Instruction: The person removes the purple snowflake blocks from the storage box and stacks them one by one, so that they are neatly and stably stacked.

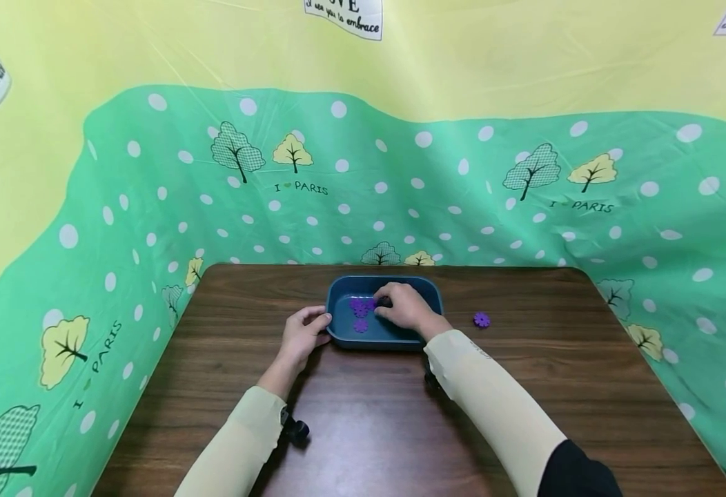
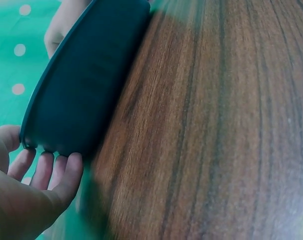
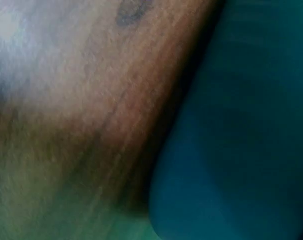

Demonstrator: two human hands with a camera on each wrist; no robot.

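Note:
A dark blue tray (image 1: 394, 346) stands near the table's far edge, with several purple flower-shaped pieces (image 1: 360, 325) on the left of its floor. At its left end my left hand (image 1: 301, 336) grips the rim and outer wall; in the left wrist view, the thumb of this hand (image 2: 21, 200) is at the rim and its fingertips touch the wall of the tray (image 2: 86, 85). My right hand (image 1: 405, 307) reaches inside, fingers curled about a small dark thing (image 1: 385, 301), not clear in kind, beside the purple pieces. The right wrist view has the tray wall (image 3: 241, 140) but no hand.
One more purple flower piece (image 1: 482, 319) lies on the brown wooden table (image 1: 363, 421), right of the tray. A green and yellow printed cloth (image 1: 350, 200) hangs behind the table and along its sides. Black devices (image 1: 297, 431) are worn at both wrists.

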